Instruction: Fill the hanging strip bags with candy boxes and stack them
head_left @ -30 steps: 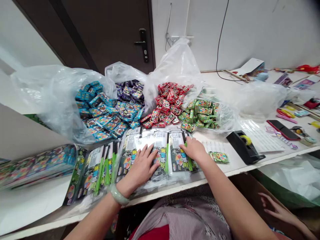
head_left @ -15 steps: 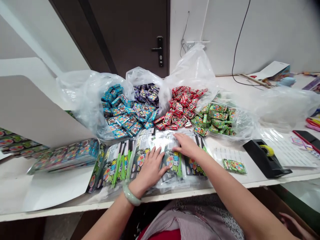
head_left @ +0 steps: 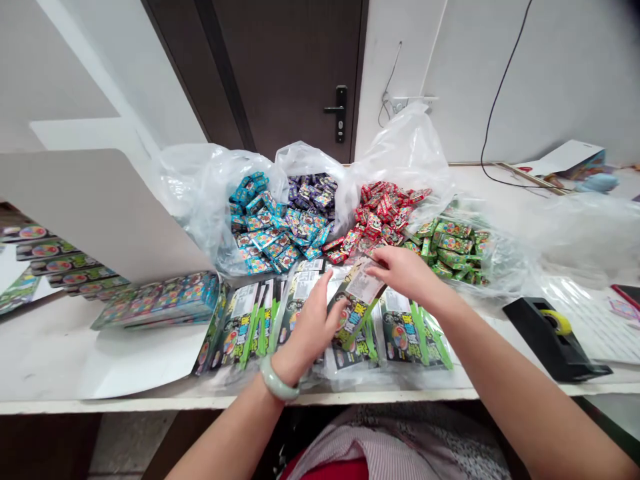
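The white board (head_left: 85, 213) hides part of the packs (head_left: 55, 263) on the left. The phone (head_left: 626, 296) is cut off by the edge. The print on the small boxes (head_left: 280, 227) is too small to read.

The left hand (head_left: 311, 328) is tilting up on its edge with fingers spread, the right hand (head_left: 404, 273) is curling its fingers downward just beyond it, and the left forearm (head_left: 225, 433) and right forearm (head_left: 520, 387) are angling inward.
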A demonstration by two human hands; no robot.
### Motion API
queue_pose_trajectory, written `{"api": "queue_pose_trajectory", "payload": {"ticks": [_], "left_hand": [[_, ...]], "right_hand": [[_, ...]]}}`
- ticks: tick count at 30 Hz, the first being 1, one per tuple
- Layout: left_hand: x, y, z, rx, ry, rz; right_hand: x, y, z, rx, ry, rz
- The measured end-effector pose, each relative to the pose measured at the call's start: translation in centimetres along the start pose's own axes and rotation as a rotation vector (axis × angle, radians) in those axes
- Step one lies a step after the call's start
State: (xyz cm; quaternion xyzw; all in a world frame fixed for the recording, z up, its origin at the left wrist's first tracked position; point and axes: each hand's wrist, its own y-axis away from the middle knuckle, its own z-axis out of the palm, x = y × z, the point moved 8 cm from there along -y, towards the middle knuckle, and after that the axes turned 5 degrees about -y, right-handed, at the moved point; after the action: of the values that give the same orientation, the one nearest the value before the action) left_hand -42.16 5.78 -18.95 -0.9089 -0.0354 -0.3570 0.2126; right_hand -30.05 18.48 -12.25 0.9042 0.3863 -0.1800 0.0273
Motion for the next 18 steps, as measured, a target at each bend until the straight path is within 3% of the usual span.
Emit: {"api": "queue_pose_trajectory", "payload": {"ticks": [3,7,9,11,14,16,18], "left_hand": [[3.1,-2.5,-2.2,0.050,0.123,0.069],[7.0,-3.3,-3.3,0.005,0.001,0.303],[8.1,-2.8,-3.1,-0.023,-0.097,0.407],[8.6,-2.1,-2.6,-0.032,-0.212,0.470],[8.4,-1.4,-1.5,-0.078,-0.361,0.484],[7.8,-1.3,-1.1,-0.116,-0.383,0.457],[7.0,-1.5,-1.1,-0.121,-0.332,0.401]], "right_hand": [[-0.7,2.1,-3.0,0.029,-0.287,-0.036],[-0.6,4.2,-1.2,-0.258,-0.812,-0.042],[0.4,4.8,-0.3,-0.242,-0.884,0.021],[1.1,5.1,0.2,-0.165,-0.929,0.044],[0.5,5.4,1.0,-0.185,-1.075,-0.004],[-0.1,5.7,1.2,-0.210,-1.115,-0.025],[-0.5,5.9,0.8,-0.145,-1.056,-0.049]]}}
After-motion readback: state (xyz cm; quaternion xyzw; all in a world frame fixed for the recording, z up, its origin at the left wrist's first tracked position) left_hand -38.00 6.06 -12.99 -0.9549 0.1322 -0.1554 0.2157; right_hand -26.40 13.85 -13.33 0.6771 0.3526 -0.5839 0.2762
